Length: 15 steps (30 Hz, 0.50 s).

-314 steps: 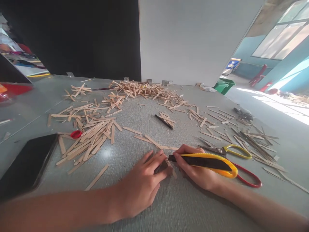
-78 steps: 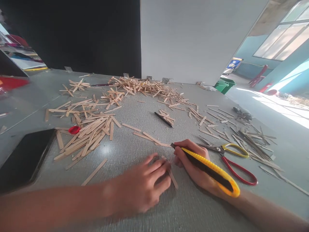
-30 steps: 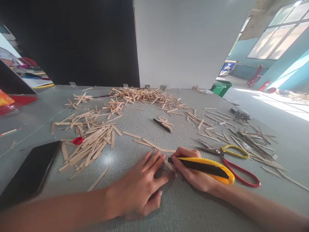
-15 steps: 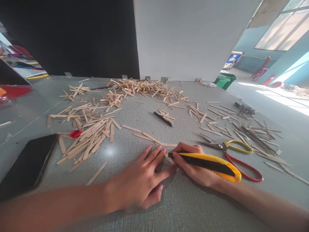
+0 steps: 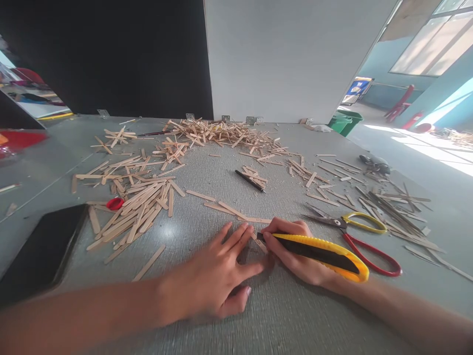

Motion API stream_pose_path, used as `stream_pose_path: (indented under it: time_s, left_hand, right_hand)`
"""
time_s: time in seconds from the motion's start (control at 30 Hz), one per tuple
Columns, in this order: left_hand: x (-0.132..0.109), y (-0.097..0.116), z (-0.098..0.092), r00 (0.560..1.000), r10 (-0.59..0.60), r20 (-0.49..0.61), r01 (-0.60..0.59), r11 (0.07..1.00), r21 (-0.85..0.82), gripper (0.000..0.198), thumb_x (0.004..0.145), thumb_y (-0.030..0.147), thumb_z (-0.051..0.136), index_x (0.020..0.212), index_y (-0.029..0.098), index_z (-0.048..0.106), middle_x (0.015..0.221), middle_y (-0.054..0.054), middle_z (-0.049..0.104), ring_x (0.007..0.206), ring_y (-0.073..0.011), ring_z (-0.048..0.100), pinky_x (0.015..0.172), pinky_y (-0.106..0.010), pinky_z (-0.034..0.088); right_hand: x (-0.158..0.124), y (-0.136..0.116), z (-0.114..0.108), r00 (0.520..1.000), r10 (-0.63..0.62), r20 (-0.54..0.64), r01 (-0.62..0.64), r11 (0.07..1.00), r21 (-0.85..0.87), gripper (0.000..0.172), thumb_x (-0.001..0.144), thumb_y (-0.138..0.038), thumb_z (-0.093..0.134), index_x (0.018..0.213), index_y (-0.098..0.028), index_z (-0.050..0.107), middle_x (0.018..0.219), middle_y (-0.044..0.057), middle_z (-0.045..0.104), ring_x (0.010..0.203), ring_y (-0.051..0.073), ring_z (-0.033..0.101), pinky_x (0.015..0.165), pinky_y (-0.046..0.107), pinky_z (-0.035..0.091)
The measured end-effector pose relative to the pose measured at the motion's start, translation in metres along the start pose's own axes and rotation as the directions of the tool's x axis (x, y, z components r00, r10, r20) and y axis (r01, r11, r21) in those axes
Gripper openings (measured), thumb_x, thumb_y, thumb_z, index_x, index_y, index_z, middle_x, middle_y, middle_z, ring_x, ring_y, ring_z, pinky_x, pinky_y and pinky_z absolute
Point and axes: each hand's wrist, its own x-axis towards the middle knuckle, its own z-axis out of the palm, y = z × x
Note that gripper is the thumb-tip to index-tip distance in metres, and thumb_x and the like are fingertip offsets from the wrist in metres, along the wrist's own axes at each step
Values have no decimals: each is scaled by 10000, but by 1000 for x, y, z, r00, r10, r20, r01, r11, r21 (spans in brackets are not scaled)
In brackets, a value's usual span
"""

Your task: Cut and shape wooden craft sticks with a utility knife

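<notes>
My right hand (image 5: 301, 268) is closed around a yellow and black utility knife (image 5: 321, 252). The knife's front end points left, down at a small wooden craft stick (image 5: 260, 244) lying on the grey table; the blade itself is too small to make out. With fingers spread, my left hand (image 5: 212, 281) rests on the tabletop, its fingertips at the upper left end of that stick and its index finger reaching toward my right hand. Just beyond the fingertips lie a few more craft sticks (image 5: 231, 210), roughly in a row. Scissors (image 5: 340, 223) with yellow and red handles lie open beside my right hand.
At left are a dark phone (image 5: 44, 249), a red ring-like piece (image 5: 115, 203) and a heap of craft sticks (image 5: 142, 209). A black pen (image 5: 250, 181) lies mid-table. Another stick pile (image 5: 221, 133) lies against the upright panel (image 5: 288, 59). Thin strips (image 5: 399, 217) are scattered right.
The knife's rear end has tipped slightly downward in my right hand. My left hand stays in nearly the same place, and the sticks look unmoved.
</notes>
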Motion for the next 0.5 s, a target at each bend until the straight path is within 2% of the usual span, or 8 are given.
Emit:
stream_pose_path:
  time_s: [0.1, 0.33, 0.5]
  left_hand:
    - [-1, 0, 0, 1000, 11, 9, -11, 1000, 11, 570, 1008, 359, 617, 1561, 273, 508, 1646, -247, 437, 1553, -484, 347, 1190, -726, 348]
    - [0, -2, -3, 998, -4, 60, 6, 1000, -22, 626, 1035, 464, 567, 1629, 327, 424, 1664, -268, 396, 1557, -516, 306, 1160, -759, 358]
    - [1, -2, -4, 997, -10, 74, 12, 1000, -24, 617, 1027, 489, 560, 1609, 307, 463, 1656, -284, 402, 1559, -509, 305, 1182, -741, 340]
  right_hand:
    - [0, 0, 0, 1000, -17, 1, 17, 1000, -21, 308, 1044, -379, 557, 783, -221, 601, 644, -41, 576, 555, 113, 462, 605, 271, 410]
    - [-1, 3, 1, 994, -109, 17, 108, 994, 17, 225, 1039, -283, 571, 828, -215, 607, 645, -54, 560, 533, 95, 461, 556, 240, 389]
    - [-3, 8, 2, 991, -130, 24, 130, 991, -16, 195, 1039, -235, 569, 846, -216, 596, 666, -55, 583, 537, 83, 479, 569, 225, 395]
